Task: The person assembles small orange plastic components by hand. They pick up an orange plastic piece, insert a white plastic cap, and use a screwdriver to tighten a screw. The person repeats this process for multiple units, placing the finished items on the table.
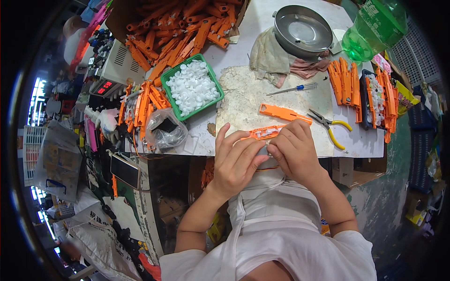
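Note:
At the near edge of the table my left hand (pixel 237 161) and my right hand (pixel 296 151) meet, thumbs and forefingers pinched together. What sits between the fingertips is small, pale and mostly covered, so I cannot make it out. Just beyond the fingers lies an orange plastic housing half (pixel 263 133) with small white parts inside, its right end partly behind my right hand. A second orange housing half (pixel 285 113) rests farther back on the worn board. Right of my right hand are pliers (pixel 329 126) with yellow handles, jaws slightly apart.
A screwdriver (pixel 293 89) lies behind the orange pieces. A green basket (pixel 219 96) of white caps stands left, before a heap of orange parts (pixel 187 23). A metal pan (pixel 303 51) sits on rags (pixel 268 58). Orange parts (pixel 344 82) and a green bottle (pixel 375 28) stand right.

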`<state>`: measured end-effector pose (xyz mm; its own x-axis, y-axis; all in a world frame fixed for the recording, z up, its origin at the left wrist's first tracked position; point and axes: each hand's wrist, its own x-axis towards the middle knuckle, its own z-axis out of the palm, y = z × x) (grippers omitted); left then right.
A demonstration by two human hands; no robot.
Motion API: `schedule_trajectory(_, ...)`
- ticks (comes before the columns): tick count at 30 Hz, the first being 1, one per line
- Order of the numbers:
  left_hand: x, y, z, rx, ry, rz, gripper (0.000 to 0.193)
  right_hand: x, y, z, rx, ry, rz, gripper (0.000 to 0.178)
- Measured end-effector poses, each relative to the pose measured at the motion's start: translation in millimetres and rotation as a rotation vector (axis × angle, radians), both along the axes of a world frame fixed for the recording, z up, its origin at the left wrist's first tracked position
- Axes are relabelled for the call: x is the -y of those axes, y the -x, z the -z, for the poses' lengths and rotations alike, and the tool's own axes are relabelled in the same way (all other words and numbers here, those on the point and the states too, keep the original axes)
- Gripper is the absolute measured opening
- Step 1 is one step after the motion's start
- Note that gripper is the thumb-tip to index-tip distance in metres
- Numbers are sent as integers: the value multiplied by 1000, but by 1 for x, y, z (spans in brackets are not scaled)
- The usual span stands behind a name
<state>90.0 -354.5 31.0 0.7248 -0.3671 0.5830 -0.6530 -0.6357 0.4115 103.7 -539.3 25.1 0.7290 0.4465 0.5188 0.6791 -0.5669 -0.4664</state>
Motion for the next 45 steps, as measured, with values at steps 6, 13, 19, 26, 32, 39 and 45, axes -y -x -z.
schedule_trajectory(6,-3,-2,2,1,7,-5,30,-1,1,-2,69,-26,24,18)
schedule_trajectory(13,-1,1,2,16,-9,-8,30,1,3,-2,42,-52,32,21)
schedule_trajectory(19,0,2,4,23,-22,-10,30,3,5,-1,25,-3,31,22)
schedule_trajectory(26,-3,4,7,-29,8,3,29,-1,6,2,49,3,36,16)
schedule_trajectory(32,-7,8,8,-80,-43,33,31,-2,7,8,-24,57,40,16)
schedule_trajectory(39,-21,-8,11,-86,-137,-99,24,8,4,9,-54,-21,133,22)
schedule_trajectory(45,-20,-18,10,-98,-268,-73,24,10,9,12,-53,-27,130,20)
